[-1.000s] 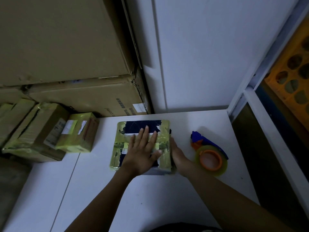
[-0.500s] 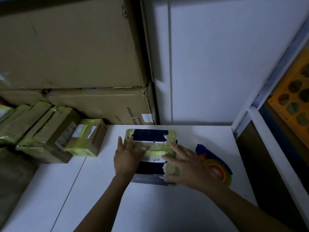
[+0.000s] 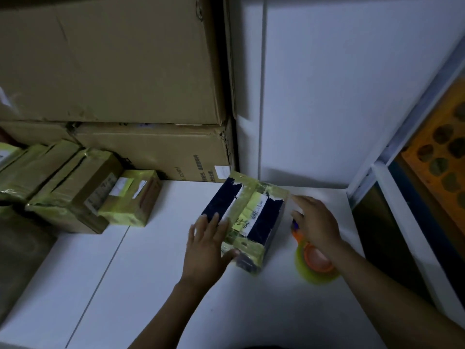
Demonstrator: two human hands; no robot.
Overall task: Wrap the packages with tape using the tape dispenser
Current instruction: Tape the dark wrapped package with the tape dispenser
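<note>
- Wall (image 3: pixel 339 96), white panelling with one upright seam, fills the view from 12 to 2 o'clock; the light is dim.
- Cardboard boxes (image 3: pixel 113 59), two large ones stacked, stand at 10 o'clock, and the frame cuts off their left and top sides.
- Bench (image 3: pixel 151 285), white with a thin seam running along it, spreads from the centre down to 6 o'clock.
- Orange crate (image 3: pixel 442 147) with round holes sits at 3 o'clock behind a white frame, blurred and only partly in view.
- Wrapped parcels (image 3: pixel 75 187), yellow-taped, crowd the bench at 9 o'clock under the boxes.
- Package (image 3: pixel 251 210), dark with yellowish tape bands and a white label, lies skewed at the centre of the bench.
- Left grip (image 3: pixel 208 245), a bare hand, lies with straight fingers on the package's corner at its 7 o'clock, thumb against the near side.
- Right grip (image 3: pixel 317 222) hovers at the package's 3 o'clock with the forefinger stretched out; the other fingers are blurred, so I cannot tell whether it holds anything.
- Tape dispenser (image 3: pixel 314 263), orange hub inside a yellowish roll, rests at the package's 4 o'clock, its blue handle mostly hidden under the right grip.
</note>
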